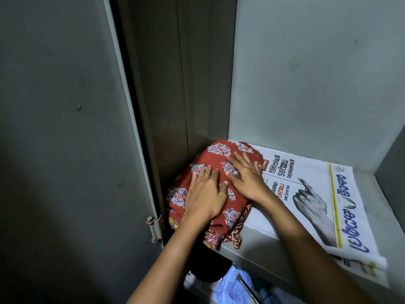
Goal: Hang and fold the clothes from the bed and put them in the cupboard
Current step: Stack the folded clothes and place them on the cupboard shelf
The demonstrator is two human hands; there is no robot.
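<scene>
Head view. The compartment below the shelf (258, 249) was dim and cut off by the bottom of the frame. Only a dark garment (210, 268) and a pale blue checked cloth (230, 284) could be made out there, and their shapes were unclear. Both forearms crossed the shelf's front edge and hid part of it. Under the top garment, only the edges of other patterned clothes (215, 239) showed at the near side of the stack; how many there were could not be told. The cupboard's left inner side was in deep shadow.

Surface: a grey shelf lined with a newspaper (317, 194), whose near right corner overhung the front edge. The back wall (317, 73) of the cupboard was pale grey and scuffed. The grey cupboard door (65, 128) stood open at left, with a hinge (153, 229) on its edge.

The folded red cloth (221, 150), printed with blue flowers, lay on top of the stack at the left end of the shelf, its right edge over the newspaper.

The left hand (205, 194) lay palm down on the near left part of the red cloth, fingers straight and close together. The right hand (247, 176) lay flat just beside it on the same cloth, fingers straight and slightly spread. Neither hand gripped anything.
</scene>
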